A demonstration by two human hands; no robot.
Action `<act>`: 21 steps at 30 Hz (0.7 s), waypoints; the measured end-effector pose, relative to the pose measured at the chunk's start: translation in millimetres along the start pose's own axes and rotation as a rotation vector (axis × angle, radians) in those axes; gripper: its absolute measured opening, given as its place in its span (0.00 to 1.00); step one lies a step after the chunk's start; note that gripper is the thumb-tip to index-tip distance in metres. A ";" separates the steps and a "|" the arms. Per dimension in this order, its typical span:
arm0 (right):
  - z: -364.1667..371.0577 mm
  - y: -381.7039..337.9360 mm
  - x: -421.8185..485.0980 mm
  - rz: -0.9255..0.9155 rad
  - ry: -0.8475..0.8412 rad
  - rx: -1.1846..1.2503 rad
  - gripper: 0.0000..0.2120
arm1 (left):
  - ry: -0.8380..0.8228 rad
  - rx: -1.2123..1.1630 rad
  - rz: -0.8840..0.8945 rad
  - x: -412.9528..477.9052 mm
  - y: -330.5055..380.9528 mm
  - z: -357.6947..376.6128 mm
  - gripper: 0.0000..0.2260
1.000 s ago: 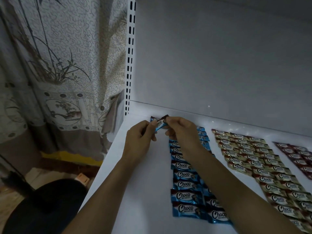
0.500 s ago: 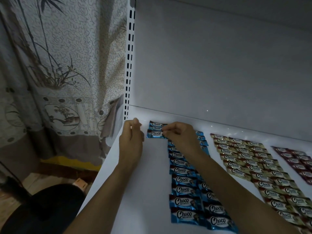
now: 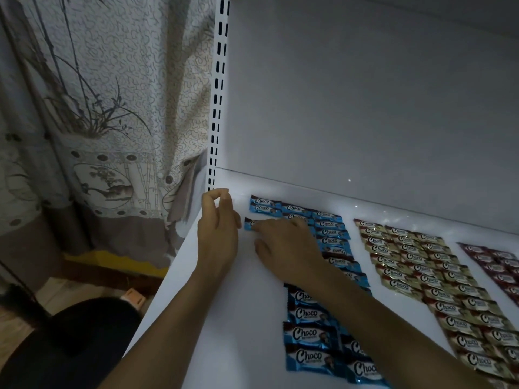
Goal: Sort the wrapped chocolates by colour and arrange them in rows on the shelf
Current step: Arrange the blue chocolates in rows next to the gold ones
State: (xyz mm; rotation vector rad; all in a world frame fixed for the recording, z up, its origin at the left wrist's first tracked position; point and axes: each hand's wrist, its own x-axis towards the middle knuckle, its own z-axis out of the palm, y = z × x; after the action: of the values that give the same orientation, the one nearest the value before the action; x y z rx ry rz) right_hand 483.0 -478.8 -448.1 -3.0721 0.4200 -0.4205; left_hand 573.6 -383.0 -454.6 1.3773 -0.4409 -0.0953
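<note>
Blue "Choco" wrapped chocolates (image 3: 309,335) lie in rows down the white shelf (image 3: 224,318). To their right come rows of gold ones (image 3: 415,265) and dark red ones (image 3: 500,265). One blue chocolate (image 3: 249,223) lies flat at the far left of the blue group, just in front of two others (image 3: 264,204). My right hand (image 3: 286,245) rests on it, fingertips covering its right part. My left hand (image 3: 219,228) hovers just left of it with loosely curled fingers, thumb and forefinger tips meeting, nothing visible in it.
The shelf's white back panel (image 3: 365,108) rises behind the rows, with a slotted upright (image 3: 217,108) at its left corner. A patterned curtain (image 3: 98,108) hangs left of the shelf edge. A dark rounded object (image 3: 70,346) sits low at the left.
Both hands held a blue chocolate in the air; it now lies on the shelf under my right fingers. My left hand has let go and drawn a little to the left.
</note>
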 end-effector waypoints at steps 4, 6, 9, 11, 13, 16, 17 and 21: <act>3.2 -2.6 8.8 0.000 0.008 -0.023 0.17 | -0.017 -0.017 -0.029 0.8 0.3 -0.4 0.08; 3.7 -1.4 11.8 0.018 0.012 0.002 0.16 | -0.031 -0.037 -0.025 -0.1 1.7 0.4 0.09; 4.7 -0.2 13.6 0.042 -0.002 0.036 0.15 | -0.066 -0.095 -0.052 0.4 3.3 0.0 0.11; 2.3 -0.4 14.2 0.066 0.052 0.061 0.14 | -0.084 -0.210 -0.170 3.7 5.8 -0.3 0.15; -4.6 -4.7 12.4 0.128 0.224 0.155 0.11 | -0.102 -0.393 -0.324 6.9 10.6 -2.0 0.16; -20.0 -21.1 7.9 0.235 0.257 0.559 0.10 | -0.159 -0.642 -0.422 10.5 16.6 -6.1 0.17; -24.7 -28.0 6.3 0.268 0.193 0.684 0.12 | -0.175 -0.694 -0.436 10.6 18.1 -7.2 0.17; -30.2 -44.7 -1.2 0.214 0.085 0.567 0.14 | -0.234 -0.789 -0.486 8.3 21.9 -8.5 0.20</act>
State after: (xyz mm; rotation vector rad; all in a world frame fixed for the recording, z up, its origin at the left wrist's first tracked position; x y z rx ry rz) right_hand 485.6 -434.7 -417.1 -2.4424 0.5182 -0.5501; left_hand 580.1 -373.3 -432.6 0.6630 -0.2079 -0.7552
